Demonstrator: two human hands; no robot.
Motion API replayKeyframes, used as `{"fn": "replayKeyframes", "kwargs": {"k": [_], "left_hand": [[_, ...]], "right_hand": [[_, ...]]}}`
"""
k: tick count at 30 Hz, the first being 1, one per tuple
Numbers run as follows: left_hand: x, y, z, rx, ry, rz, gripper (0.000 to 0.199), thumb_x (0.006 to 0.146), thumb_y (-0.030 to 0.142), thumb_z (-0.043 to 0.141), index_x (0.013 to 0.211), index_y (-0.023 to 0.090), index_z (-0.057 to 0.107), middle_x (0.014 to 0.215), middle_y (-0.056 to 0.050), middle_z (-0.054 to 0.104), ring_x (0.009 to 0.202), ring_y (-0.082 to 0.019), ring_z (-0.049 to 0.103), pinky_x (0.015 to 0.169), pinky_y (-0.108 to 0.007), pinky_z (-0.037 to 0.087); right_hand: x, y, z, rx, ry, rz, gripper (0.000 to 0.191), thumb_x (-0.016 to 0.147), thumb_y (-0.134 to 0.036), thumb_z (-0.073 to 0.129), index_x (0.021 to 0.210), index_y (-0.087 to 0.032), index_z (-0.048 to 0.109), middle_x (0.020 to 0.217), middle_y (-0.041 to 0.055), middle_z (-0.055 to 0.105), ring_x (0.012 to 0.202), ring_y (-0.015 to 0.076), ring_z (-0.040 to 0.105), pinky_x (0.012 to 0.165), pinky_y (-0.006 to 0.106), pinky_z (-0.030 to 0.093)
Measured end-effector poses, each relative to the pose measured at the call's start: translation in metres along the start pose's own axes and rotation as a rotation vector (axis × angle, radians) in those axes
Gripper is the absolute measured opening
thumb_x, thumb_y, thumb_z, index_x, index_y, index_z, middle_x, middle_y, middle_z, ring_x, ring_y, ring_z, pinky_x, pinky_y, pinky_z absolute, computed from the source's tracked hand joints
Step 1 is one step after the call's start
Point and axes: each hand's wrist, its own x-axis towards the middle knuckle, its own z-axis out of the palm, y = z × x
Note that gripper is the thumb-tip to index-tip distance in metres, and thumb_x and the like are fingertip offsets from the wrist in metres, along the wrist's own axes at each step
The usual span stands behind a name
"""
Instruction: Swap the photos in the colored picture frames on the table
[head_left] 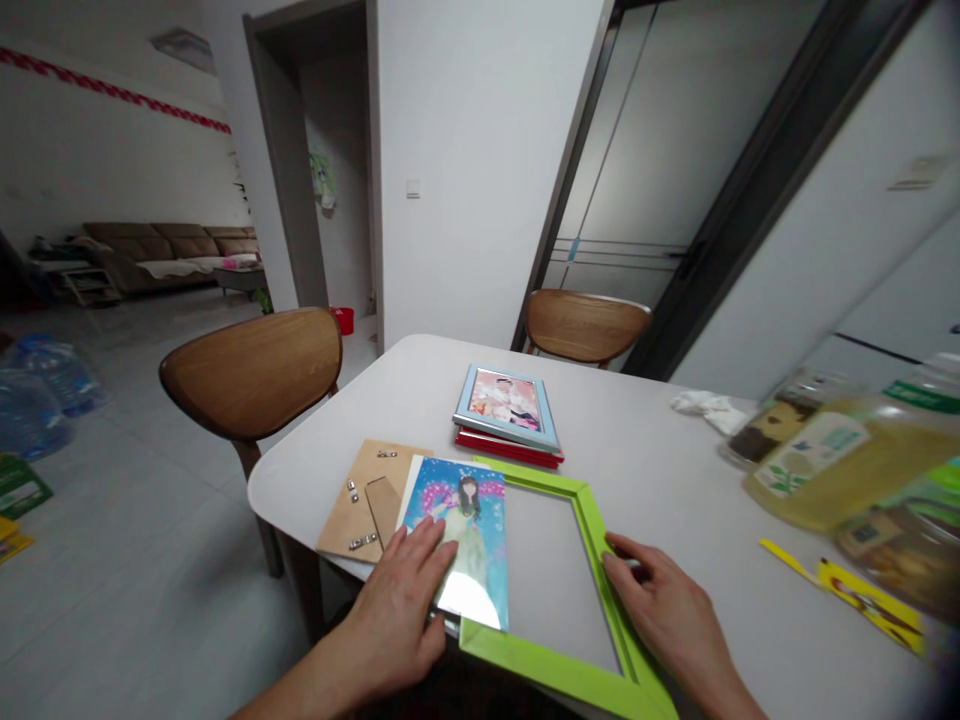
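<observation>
A glossy picture card (487,545) of a figure in a pale dress on blue lies over the left side of a lime-green picture frame (562,484). My left hand (401,600) lies with fingers stretched out on the card's lower left part. On the frame's right side, my right hand (667,605) grips the outer edge with curled fingers; some fingertips are hidden. Partly under the card is a brown backing board (346,520) with metal clips and a stand flap. Through the frame's opening shows the white table (615,450).
Behind the green frame sit stacked picture frames, a light blue one (550,425) over a red one (510,452). To the right are a large oil bottle (817,470), jars, a crumpled tissue (709,408) and a yellow cutter-like item (870,605). Wooden chairs (259,370) flank the table.
</observation>
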Motion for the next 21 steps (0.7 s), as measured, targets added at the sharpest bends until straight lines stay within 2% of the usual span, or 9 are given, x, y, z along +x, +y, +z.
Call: {"fn": "replayKeyframes", "kwargs": {"k": [3,6,8,10,12,16,19,21], "left_hand": [[0.004,0.004,0.000,0.061,-0.010,-0.020,0.063,0.060,0.008,0.044,0.122,0.013,0.037,0.133,-0.014,0.030,0.123,-0.026,0.025,0.100,-0.047,0.019],[0.006,0.008,0.003,0.089,-0.026,-0.001,0.062,0.059,0.006,0.044,0.120,0.012,0.040,0.131,-0.014,0.034,0.122,-0.026,0.027,0.100,-0.046,0.021],[0.006,0.008,0.008,0.108,-0.023,-0.001,0.059,0.061,0.004,0.042,0.119,0.013,0.042,0.130,-0.013,0.037,0.121,-0.025,0.029,0.099,-0.045,0.024],[0.006,0.007,0.013,0.123,0.022,-0.011,0.053,0.066,0.003,0.038,0.118,0.013,0.043,0.128,-0.013,0.038,0.120,-0.024,0.032,0.098,-0.044,0.027],[0.006,0.003,0.014,0.109,0.114,-0.005,0.049,0.071,0.004,0.035,0.118,0.014,0.044,0.127,-0.012,0.041,0.118,-0.023,0.036,0.097,-0.043,0.031],[0.008,-0.009,-0.008,-0.056,0.366,0.011,0.041,0.076,0.009,0.033,0.113,0.014,0.049,0.119,-0.011,0.050,0.111,-0.021,0.045,0.094,-0.037,0.035],[0.010,-0.016,-0.032,-0.306,0.568,-0.158,0.033,0.081,0.020,0.034,0.107,0.015,0.053,0.105,-0.008,0.060,0.098,-0.021,0.054,0.086,-0.033,0.042],[0.011,-0.016,-0.041,-0.549,0.668,-0.307,0.031,0.082,0.030,0.037,0.102,0.015,0.055,0.096,-0.007,0.063,0.088,-0.022,0.058,0.078,-0.032,0.045]], "right_hand": [[0.000,-0.005,0.003,-0.019,0.055,-0.117,0.041,0.070,-0.039,0.041,0.094,-0.011,0.060,0.093,0.0112,0.060,0.080,0.0205,0.056,0.078,0.035,0.042],[-0.002,-0.021,0.005,-0.022,0.127,-0.207,0.040,0.068,-0.037,0.044,0.091,-0.010,0.061,0.099,0.0140,0.058,0.093,0.0247,0.051,0.087,0.040,0.036],[-0.005,-0.039,0.006,0.075,0.040,-0.192,0.042,0.069,-0.037,0.044,0.096,-0.010,0.060,0.101,0.0142,0.058,0.091,0.0239,0.052,0.082,0.040,0.040],[-0.008,-0.059,0.008,0.236,-0.141,-0.143,0.044,0.071,-0.037,0.042,0.102,-0.009,0.056,0.097,0.0129,0.061,0.083,0.0209,0.056,0.075,0.036,0.044],[-0.010,-0.076,0.011,0.394,-0.271,-0.105,0.045,0.072,-0.036,0.043,0.106,-0.008,0.054,0.093,0.0120,0.063,0.079,0.0188,0.058,0.072,0.033,0.045],[-0.012,-0.094,0.012,0.679,-0.318,-0.043,0.046,0.070,-0.036,0.049,0.107,-0.009,0.052,0.097,0.0120,0.062,0.084,0.0183,0.058,0.074,0.032,0.044],[-0.021,-0.102,0.012,0.911,-0.392,0.056,0.042,0.068,-0.037,0.053,0.101,-0.010,0.056,0.092,0.0121,0.063,0.073,0.0162,0.058,0.063,0.029,0.045],[-0.032,-0.110,0.015,1.060,-0.501,0.129,0.038,0.067,-0.036,0.057,0.093,-0.009,0.059,0.084,0.0110,0.064,0.064,0.0138,0.058,0.057,0.027,0.045]]}}
